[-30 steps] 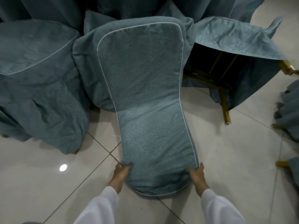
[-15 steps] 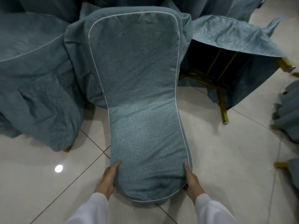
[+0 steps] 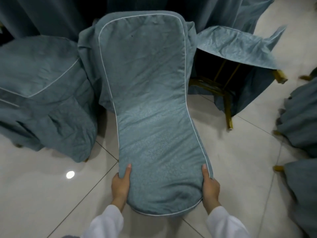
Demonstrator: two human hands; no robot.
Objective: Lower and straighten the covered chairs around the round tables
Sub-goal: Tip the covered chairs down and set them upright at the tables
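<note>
Two hands | left hand (image 3: 120, 183), right hand (image 3: 210, 186) grip padded, white-piped chair back (image 3: 151, 103) | fabric seemingly damask-textured

There is one camera, and it sits on the person's head. It looks forward and down, so the white tile floor (image 3: 240, 169) fills the low part of the view. The two hands (image 3: 121, 184) and the white sleeves (image 3: 106, 222) come in from the bottom edge, very close. The blue chair back (image 3: 151, 117) is near, in the middle. The view is wide, so things bend at the sides.
</note>
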